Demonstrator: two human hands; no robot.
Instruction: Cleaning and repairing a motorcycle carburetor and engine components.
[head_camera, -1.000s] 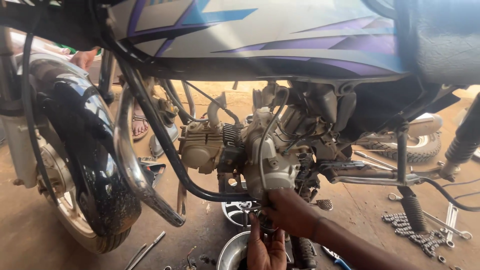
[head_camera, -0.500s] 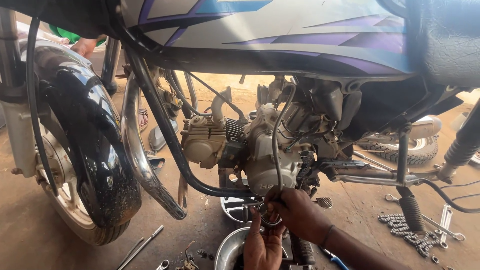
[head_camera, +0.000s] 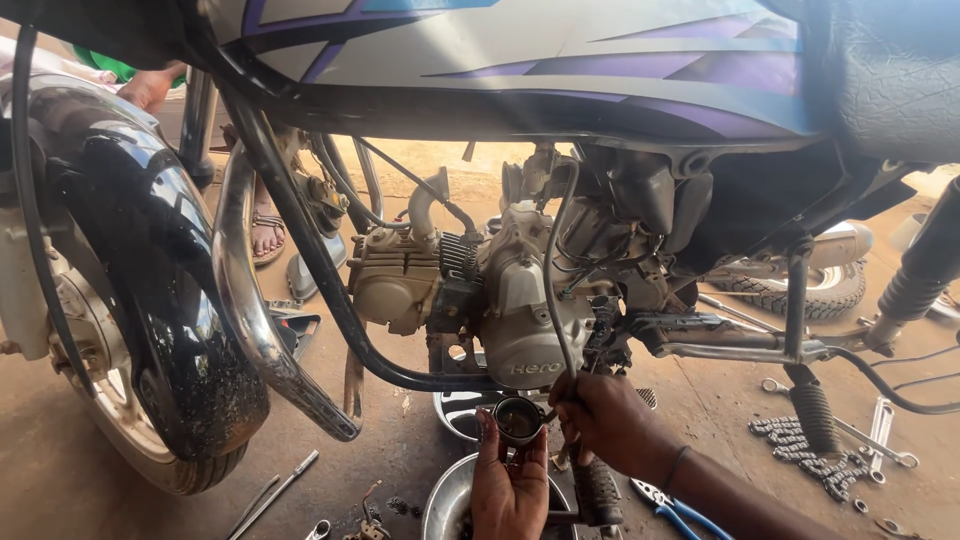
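Motorcycle (head_camera: 520, 150) fills the view w/ front wheel (head_camera: 130, 330) at left & engine (head_camera: 500, 300) centre; under the engine, near a metal bowl (head_camera: 445, 500), left hand (head_camera: 510, 485) grips a small round cup-like part (head_camera: 519, 420) in closed fingers, right hand (head_camera: 605, 420) closed round a thin tool beside it.

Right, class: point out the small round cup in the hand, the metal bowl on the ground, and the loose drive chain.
small round cup (head_camera: 519, 419), head view, on its dark open top.
metal bowl (head_camera: 447, 500), head view, on its left rim.
drive chain (head_camera: 800, 452), head view, on the links lying on the ground.
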